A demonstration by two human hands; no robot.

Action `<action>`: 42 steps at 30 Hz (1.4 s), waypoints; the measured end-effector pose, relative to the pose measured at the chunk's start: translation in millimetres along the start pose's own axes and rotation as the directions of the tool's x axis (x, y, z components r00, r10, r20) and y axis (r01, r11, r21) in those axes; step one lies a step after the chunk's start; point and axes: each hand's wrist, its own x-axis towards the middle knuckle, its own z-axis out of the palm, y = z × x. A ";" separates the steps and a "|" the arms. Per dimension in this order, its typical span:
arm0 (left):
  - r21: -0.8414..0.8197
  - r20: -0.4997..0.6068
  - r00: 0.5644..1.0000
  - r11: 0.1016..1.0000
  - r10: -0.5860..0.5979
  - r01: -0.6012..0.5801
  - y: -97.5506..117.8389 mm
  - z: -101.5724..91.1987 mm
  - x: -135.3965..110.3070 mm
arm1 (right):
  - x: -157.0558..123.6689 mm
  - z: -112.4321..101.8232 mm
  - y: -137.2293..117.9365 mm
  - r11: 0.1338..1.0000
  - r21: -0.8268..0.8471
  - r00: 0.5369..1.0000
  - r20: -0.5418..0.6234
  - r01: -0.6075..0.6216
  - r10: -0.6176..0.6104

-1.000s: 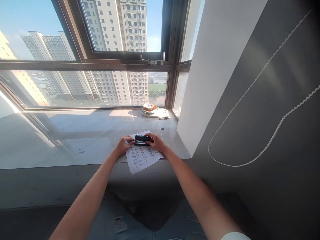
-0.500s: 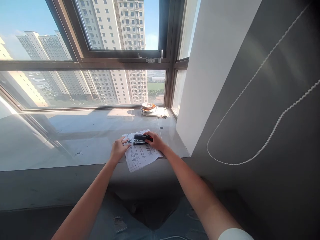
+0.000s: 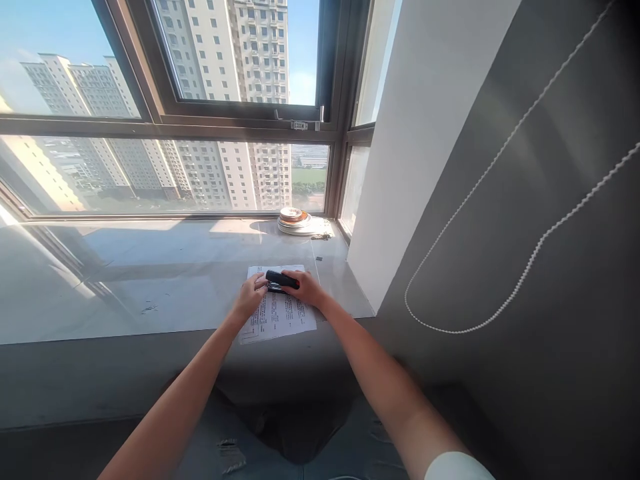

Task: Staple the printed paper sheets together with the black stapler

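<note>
A black stapler [image 3: 281,279] lies over a printed sheet of paper [image 3: 280,320] on the windowsill. Its top arm is lifted away from the base, and a bit of bright metal shows between them. My right hand [image 3: 307,288] is closed around the stapler's right end. At the other end, my left hand [image 3: 250,295] has bent fingers and thumb against the stapler's front. Exactly what those fingertips pinch is too small to make out. The sheet's lower edge hangs past the sill's front edge.
A stack of round rolls [image 3: 295,221] stands by the window corner, with a small dark piece [image 3: 319,259] nearer on the sill [image 3: 190,293]. Small dark bits [image 3: 149,308] lie at left. A beaded blind cord [image 3: 453,331] hangs at right.
My left hand has moved right, towards the stapler, and the metal strip that stuck out of its front no longer shows. The paper has turned slightly, and the view has shifted a little.
</note>
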 end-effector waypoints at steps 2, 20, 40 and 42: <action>0.194 -0.063 0.996 0.980 0.063 -0.050 -12.6 -25.4 3.6 | -8.2 -6.0 -2.5 0.999 0.015 0.999 0.006 -0.035 0.035; 0.602 0.073 0.997 0.795 0.037 -0.074 -113.3 -139.0 -4.1 | 18.5 -76.7 67.0 0.869 -0.386 0.935 0.043 -0.309 0.351; 0.419 -0.132 0.990 0.908 0.056 0.004 -116.0 -135.7 -9.7 | 157.9 120.4 18.9 0.889 -0.456 0.904 0.393 0.035 0.166; 0.430 -0.136 0.989 0.903 0.053 0.011 -117.1 -136.4 -10.2 | 162.1 127.4 17.3 0.892 -0.449 0.901 0.406 0.051 0.153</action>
